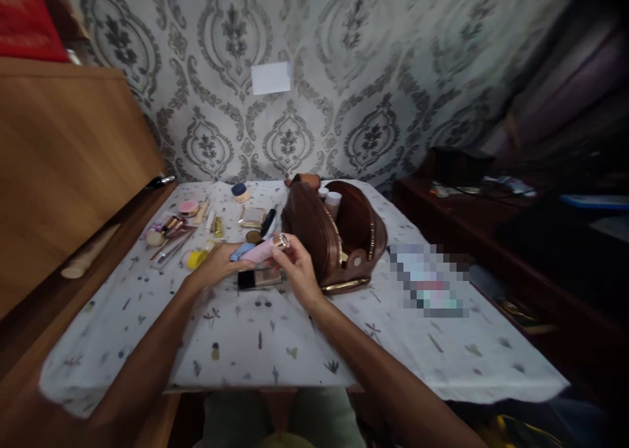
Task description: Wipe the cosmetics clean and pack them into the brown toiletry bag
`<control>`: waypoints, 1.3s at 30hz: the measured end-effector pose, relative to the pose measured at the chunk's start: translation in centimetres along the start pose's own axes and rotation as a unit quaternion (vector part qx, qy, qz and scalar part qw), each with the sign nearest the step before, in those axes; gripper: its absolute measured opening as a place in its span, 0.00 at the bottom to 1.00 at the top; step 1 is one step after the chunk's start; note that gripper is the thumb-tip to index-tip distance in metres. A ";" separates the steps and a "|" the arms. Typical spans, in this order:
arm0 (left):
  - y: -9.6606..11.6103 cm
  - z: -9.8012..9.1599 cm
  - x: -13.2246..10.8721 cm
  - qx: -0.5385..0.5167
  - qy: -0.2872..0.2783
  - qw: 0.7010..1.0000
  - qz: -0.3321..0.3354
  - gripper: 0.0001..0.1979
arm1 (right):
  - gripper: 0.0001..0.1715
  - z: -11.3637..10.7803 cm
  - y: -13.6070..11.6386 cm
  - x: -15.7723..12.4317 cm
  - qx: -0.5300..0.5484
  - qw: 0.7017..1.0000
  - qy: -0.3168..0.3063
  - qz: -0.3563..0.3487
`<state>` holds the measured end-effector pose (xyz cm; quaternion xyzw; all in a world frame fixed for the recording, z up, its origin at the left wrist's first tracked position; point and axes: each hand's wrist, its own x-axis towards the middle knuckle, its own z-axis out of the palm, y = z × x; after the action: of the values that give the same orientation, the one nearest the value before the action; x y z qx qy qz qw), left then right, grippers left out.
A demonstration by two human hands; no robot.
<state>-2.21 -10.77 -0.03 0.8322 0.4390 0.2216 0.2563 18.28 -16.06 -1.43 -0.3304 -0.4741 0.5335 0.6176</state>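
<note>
Near strip of the bench (236, 343): white printed cloth, both forearms reaching over it. Just this side of the hands lies a flat case (268, 278) with a black end, partly overhung by them.

Mid-bench, held above the cloth: a pale pink tube (259, 252). Left hand (216, 263) closed around its left part, a blue piece (242, 250) showing at those fingers; whether cloth or part of the item, cannot tell. Right hand (301, 270) pinches the right end, at the shiny cap (282, 241). Judgement: if the cap came loose under a twist or pull, it could drop onto the case or roll among the small items; a hard squeeze with it off might push product out.

Left of the left hand, near it, a yellow item (197, 259); a leftward elbow or wrist sweep could knock it.

Right of the right hand, brown bag (307, 228), unzipped, pale-capped bottles (333, 203) upright inside. Its wall stands close to the knuckles; a bump could tip the bottles.

Farther: gold compact (252, 217), black tube (268, 222), then blue-lidded jar (240, 192). Beyond, patterned wall (289, 137).
</note>
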 end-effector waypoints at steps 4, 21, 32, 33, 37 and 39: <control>-0.4 0.0 -0.1 0.022 -0.001 1.000 0.000 0.22 | 0.20 -0.1 0.2 0.2 -0.033 0.999 0.005 -0.009; 3.0 3.6 -1.0 0.330 0.226 0.878 0.262 0.23 | 0.23 0.0 1.5 -0.4 -0.068 0.998 0.003 -0.016; 1.8 2.0 -1.0 0.366 0.149 0.895 0.206 0.26 | 0.24 -0.1 1.6 -0.1 -0.088 0.993 0.075 -0.018; 1.4 1.9 -0.9 0.362 0.145 0.899 0.198 0.25 | 0.25 -0.1 1.5 -0.1 -0.073 0.994 0.080 -0.010; 0.3 1.6 -0.8 0.310 0.127 0.925 0.181 0.22 | 0.25 0.1 1.3 0.1 -0.028 0.997 0.077 0.008; 0.3 1.6 -0.8 0.265 0.122 0.939 0.180 0.22 | 0.24 0.2 1.3 0.1 -0.012 0.998 0.054 0.023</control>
<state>-1.50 -11.91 -1.21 0.9017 0.3524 0.2395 -0.0738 17.66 -15.70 -2.54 -0.3762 -0.4389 0.5233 0.6260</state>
